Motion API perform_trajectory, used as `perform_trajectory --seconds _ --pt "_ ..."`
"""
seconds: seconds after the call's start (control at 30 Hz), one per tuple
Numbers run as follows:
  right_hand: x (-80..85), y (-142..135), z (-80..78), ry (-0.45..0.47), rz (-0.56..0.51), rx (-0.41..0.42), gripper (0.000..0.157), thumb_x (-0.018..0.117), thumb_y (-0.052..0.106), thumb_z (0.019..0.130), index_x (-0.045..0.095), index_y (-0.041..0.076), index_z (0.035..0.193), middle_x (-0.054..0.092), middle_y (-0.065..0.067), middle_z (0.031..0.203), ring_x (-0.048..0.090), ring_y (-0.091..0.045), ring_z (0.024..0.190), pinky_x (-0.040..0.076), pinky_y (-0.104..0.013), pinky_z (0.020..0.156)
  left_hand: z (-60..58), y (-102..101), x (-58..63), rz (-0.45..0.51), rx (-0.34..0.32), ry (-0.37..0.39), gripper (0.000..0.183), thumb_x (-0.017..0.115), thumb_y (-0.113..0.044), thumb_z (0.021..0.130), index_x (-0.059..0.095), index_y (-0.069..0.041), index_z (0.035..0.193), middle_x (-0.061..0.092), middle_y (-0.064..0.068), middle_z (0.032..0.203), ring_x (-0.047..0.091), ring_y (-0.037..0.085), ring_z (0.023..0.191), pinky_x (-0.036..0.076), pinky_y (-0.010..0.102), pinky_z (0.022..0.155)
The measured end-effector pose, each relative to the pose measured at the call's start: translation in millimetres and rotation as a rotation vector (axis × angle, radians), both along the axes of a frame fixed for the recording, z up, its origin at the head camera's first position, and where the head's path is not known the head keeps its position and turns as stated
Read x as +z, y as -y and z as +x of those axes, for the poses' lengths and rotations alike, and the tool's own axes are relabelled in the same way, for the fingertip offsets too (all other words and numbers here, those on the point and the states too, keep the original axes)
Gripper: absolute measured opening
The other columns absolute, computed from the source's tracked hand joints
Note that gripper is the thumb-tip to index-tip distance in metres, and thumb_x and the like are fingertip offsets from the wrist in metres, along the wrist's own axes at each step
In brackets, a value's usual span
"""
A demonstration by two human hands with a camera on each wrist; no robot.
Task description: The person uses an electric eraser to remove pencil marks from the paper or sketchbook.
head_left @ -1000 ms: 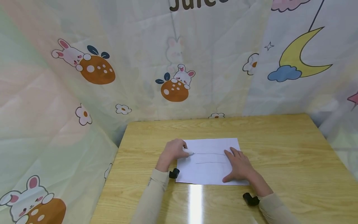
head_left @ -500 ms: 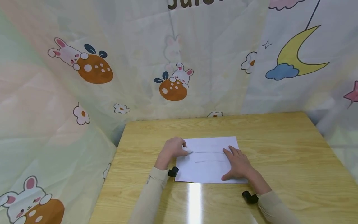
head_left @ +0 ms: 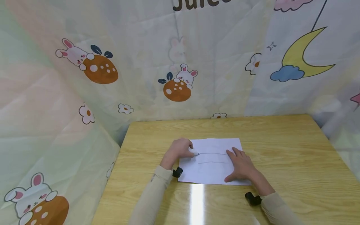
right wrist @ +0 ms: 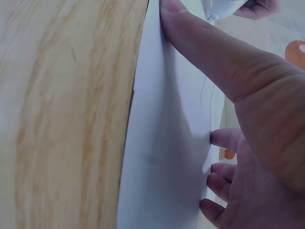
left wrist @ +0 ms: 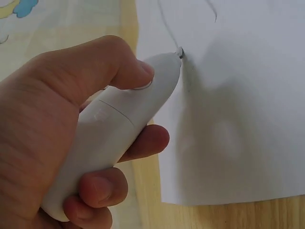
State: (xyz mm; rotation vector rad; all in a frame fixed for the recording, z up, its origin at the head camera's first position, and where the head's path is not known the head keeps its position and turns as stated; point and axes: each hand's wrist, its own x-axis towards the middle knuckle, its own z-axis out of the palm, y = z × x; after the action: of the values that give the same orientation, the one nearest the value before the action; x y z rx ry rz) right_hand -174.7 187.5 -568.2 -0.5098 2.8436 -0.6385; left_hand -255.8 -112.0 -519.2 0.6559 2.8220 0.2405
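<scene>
A white sheet of paper (head_left: 205,173) lies on the table, with two thin wavy lines drawn across it. My left hand (head_left: 179,148) grips a rounded white electric eraser (left wrist: 114,119), thumb on its upper side and fingers curled beneath. Its small grey tip (left wrist: 180,52) touches the paper at the left end of the upper line (head_left: 213,153); a few dark specks lie beside it. The lower line (head_left: 212,162) runs below. On the sheet's right part rests my right hand (head_left: 241,165), fingers spread, thumb (right wrist: 200,38) near the front edge.
The wooden table (head_left: 292,156) extends around the sheet on all sides. Behind it hangs a printed cloth (head_left: 135,62) with rabbits and a moon. A black wrist camera (head_left: 177,172) sits at the left wrist, another black wrist camera (head_left: 253,198) at the right.
The eraser's tip has shifted slightly right along the upper line, whose left end now starts a little further right. My right hand stays in place on the paper. The head view sways slightly.
</scene>
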Motion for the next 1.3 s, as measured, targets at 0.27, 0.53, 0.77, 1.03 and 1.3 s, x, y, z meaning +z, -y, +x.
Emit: perform_trajectory --seconds 0.27,0.53,0.77,1.03,1.3 --pt "0.1 -1.8 1.0 -0.014 -0.015 0.002 0.128 0.086 0.066 0.048 0.037 -0.001 0.146 0.025 -0.032 0.149 0.025 -0.054 0.132 0.024 -0.069 0.098 -5.7 2.5 1.3 0.001 -0.006 0.038 0.017 0.073 -0.033 0.073 0.072 -0.021 0.086 0.059 -0.010 0.077 0.051 0.011 0.064 0.043 0.028 0.057" --pt "-3.3 -2.4 2.2 -0.017 0.002 0.011 0.128 0.085 0.068 0.049 0.037 0.000 0.146 0.024 -0.031 0.149 0.025 -0.054 0.132 0.024 -0.069 0.098 -11.0 3.3 1.6 -0.008 -0.025 0.048 0.017 0.074 -0.036 0.077 0.071 -0.022 0.086 0.060 -0.011 0.081 0.051 0.010 0.066 0.044 0.028 0.061" --pt "1.6 -0.9 2.9 -0.032 -0.016 0.001 0.125 0.088 0.062 0.048 0.039 -0.001 0.145 0.026 -0.031 0.149 0.026 -0.054 0.131 0.025 -0.069 0.097 -13.9 1.1 0.9 0.035 -0.085 0.076 0.021 0.071 -0.040 0.078 0.072 -0.022 0.089 0.061 -0.010 0.084 0.053 0.011 0.068 0.045 0.029 0.062" --pt "2.3 -3.6 2.7 -0.013 0.004 0.004 0.127 0.087 0.064 0.048 0.038 0.000 0.145 0.026 -0.031 0.149 0.025 -0.054 0.131 0.026 -0.069 0.097 -16.6 -1.1 0.4 0.024 -0.070 0.084 0.015 0.072 -0.033 0.076 0.071 -0.022 0.085 0.060 -0.010 0.077 0.051 0.010 0.063 0.044 0.027 0.058" --pt "1.0 -6.9 -0.4 -0.040 0.008 0.021 0.127 0.084 0.068 0.049 0.038 0.000 0.146 0.027 -0.031 0.148 0.027 -0.053 0.131 0.028 -0.068 0.096 -22.5 -1.7 -0.5 -0.012 -0.057 0.071 0.015 0.074 -0.035 0.076 0.070 -0.024 0.085 0.060 -0.012 0.082 0.050 0.010 0.065 0.043 0.028 0.059"
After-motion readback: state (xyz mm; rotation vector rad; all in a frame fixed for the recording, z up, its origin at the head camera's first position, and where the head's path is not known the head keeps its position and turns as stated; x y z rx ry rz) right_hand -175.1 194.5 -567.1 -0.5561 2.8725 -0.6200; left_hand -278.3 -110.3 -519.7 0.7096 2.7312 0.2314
